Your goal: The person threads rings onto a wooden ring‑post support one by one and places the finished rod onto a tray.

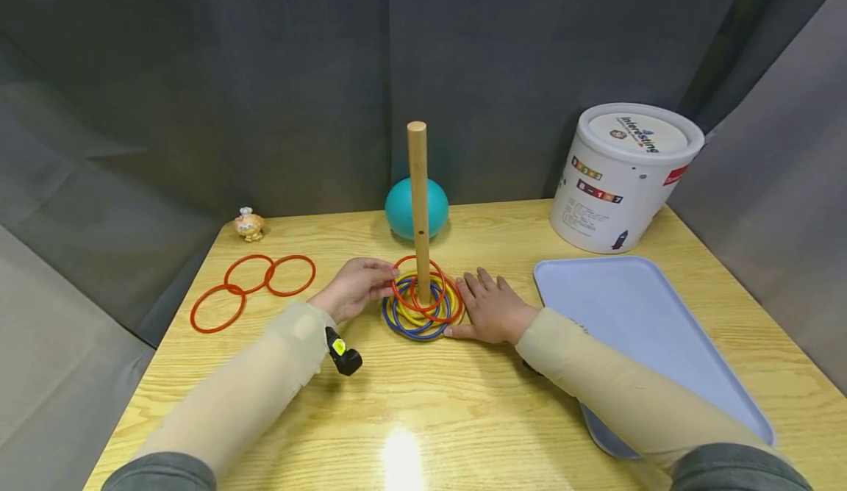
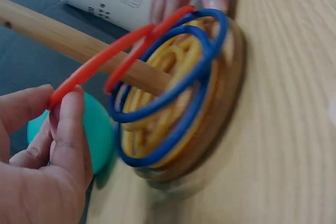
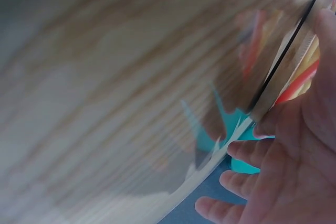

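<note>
A wooden post (image 1: pixel 418 190) rises from a round wooden base (image 2: pixel 233 87). Yellow rings (image 2: pixel 139 119) and blue rings (image 2: pixel 178 142) lie stacked around its foot, with red ones on top. My left hand (image 1: pixel 356 288), at the left of the stack, pinches a red ring (image 2: pixel 100 64) between thumb and fingers. That ring is tilted, its held side raised, and loops around the post. On the other side, my right hand (image 1: pixel 491 309) rests with fingers spread at the right edge of the base and holds nothing.
Three overlapping red rings (image 1: pixel 221 328) lie at the left, below a small figurine (image 1: pixel 248 225). A teal ball (image 1: pixel 398 208) sits behind the post. At the right are a pale blue tray (image 1: pixel 615 314) and a white lidded bucket (image 1: pixel 609 197). Dark curtain (image 1: pixel 298 87) hangs behind the table.
</note>
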The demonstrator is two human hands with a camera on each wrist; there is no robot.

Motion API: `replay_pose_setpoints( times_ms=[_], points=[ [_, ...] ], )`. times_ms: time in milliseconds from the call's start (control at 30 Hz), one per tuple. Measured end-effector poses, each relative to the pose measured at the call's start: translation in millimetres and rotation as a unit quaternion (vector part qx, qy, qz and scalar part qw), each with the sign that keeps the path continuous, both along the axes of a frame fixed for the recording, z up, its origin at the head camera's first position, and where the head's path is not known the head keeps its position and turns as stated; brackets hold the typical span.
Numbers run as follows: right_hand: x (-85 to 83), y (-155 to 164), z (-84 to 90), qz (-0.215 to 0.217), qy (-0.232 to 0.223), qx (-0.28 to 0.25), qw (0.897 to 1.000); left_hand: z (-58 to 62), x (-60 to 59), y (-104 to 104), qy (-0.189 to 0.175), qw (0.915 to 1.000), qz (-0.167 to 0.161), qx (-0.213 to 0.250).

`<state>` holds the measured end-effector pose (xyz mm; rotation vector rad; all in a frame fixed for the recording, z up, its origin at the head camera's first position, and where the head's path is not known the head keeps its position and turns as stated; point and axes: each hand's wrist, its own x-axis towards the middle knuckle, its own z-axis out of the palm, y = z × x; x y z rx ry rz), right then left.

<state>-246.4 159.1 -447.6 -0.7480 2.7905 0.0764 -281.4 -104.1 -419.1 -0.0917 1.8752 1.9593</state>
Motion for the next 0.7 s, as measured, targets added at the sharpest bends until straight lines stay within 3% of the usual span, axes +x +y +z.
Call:
replay_pose_setpoints(
  times_ms=[267, 500, 700],
  points=[
    [-0.7, -1.6, -0.3, -0.005, 0.0, 0.018, 1.0, -10.7, 4.3, -1.1, -0.01, 0.9999, -0.007, -0.001],
    [-1.4, -1.1, 1.1, -0.007, -0.001, 0.012, 1.0, -20.0, 0.3, -24.1, 0.046, 0.9976, -0.041, -0.029],
    [-1.7, -1.3, 0.8, -0.009, -0.004, 0.009, 1.0, -15.5, -5.7, -61.4, 0.073, 0.9961, 0.002, -0.049]
  ],
)
